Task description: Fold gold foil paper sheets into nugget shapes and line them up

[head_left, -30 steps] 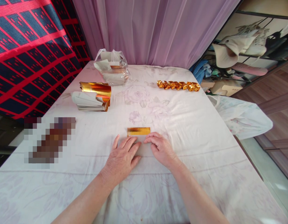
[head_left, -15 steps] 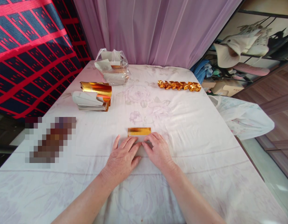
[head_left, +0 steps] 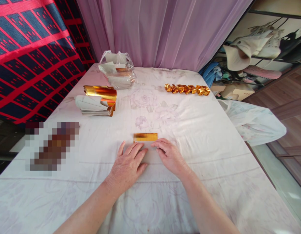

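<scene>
A small sheet of gold foil paper (head_left: 145, 137) lies on the cloth just ahead of both hands, its upper part showing as a shiny gold strip. Flat with fingers spread, my left hand (head_left: 128, 165) presses on the pale lower part of the paper and hides some of it. At the paper's lower right corner is my right hand (head_left: 171, 157), fingers stretched and slightly bent, the thumb a little apart. It touches the edge or sits just above it; I cannot tell which.
A stack of gold foil sheets (head_left: 95, 105) stands at the left, with a clear plastic bag (head_left: 118, 71) of paper behind it. A row of folded gold foil pieces (head_left: 187, 89) lies at the back right. Shelves (head_left: 257, 58) and a white bag (head_left: 257, 123) adjoin the right side.
My right hand has slid slightly to the right, away from my left fingertips, and its thumb has drawn back. The left hand and the paper have stayed put.
</scene>
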Demonstrator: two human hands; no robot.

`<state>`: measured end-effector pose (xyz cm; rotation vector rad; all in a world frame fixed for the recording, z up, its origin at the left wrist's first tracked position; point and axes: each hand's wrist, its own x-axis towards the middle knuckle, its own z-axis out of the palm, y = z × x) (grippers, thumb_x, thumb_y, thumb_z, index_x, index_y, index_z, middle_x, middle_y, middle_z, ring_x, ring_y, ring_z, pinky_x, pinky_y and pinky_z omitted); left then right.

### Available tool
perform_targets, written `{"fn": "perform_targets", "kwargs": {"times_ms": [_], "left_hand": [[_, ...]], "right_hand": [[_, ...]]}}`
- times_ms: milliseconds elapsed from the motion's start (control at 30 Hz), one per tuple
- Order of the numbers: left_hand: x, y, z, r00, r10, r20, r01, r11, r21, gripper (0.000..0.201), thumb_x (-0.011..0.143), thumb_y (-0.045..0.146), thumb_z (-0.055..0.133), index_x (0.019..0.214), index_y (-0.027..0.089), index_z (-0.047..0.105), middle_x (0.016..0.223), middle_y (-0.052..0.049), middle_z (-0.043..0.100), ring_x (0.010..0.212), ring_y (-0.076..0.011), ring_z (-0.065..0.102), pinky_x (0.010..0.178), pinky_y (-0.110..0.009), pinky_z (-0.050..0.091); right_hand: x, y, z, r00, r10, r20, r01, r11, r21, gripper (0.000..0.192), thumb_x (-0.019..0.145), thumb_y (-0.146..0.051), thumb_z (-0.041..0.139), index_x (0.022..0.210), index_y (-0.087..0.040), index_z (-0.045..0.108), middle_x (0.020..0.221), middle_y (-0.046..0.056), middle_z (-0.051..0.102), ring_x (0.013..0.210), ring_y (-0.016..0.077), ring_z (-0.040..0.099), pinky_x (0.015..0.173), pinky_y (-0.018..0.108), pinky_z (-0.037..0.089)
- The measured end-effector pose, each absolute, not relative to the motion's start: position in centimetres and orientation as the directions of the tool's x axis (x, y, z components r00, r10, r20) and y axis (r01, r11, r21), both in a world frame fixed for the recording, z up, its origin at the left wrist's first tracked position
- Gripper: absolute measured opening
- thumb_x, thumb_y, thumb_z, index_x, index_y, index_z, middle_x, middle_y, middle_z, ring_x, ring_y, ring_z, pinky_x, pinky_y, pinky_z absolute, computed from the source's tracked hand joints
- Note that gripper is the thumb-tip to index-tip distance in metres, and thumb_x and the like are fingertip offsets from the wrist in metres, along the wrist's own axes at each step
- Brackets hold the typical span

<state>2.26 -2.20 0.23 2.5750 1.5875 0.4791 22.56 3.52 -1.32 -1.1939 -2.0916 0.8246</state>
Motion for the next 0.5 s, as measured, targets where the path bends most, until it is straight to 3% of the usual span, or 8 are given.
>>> {"fn": "perform_targets", "kwargs": {"times_ms": [267,500], "left_hand": [[2.28,-2.19,0.45,0.414,0.886,0.211,0.862,-0.455,0.221,0.034,0.095,0.034,0.051,0.125,0.021,0.059,0.136,-0.008,0.059,0.125,-0.0261,0.053,0.118,-0.053,0.021],[2.30,-2.20,0.26,0.411,0.885,0.220,0.863,-0.456,0.219,0.034,0.095,0.033,0.052,0.125,0.021,0.060,0.136,-0.008,0.059,0.125,-0.0263,0.053,0.118,-0.053,0.020]], "right_hand": [[23.07,3.72,-0.88,-0.483,0.861,0.163,0.506,0.425,-0.751,0.053,0.068,0.007,0.040,0.096,-0.024,0.073,0.105,0.005,0.067,0.101,0.0175,0.065,0.093,0.039,0.052],[22.66,3.51,-1.10,-0.447,0.861,0.240,0.492,0.461,-0.738,0.041,0.075,0.001,0.042,0.095,-0.021,0.071,0.101,0.006,0.068,0.099,0.0182,0.065,0.091,0.038,0.052]]}}
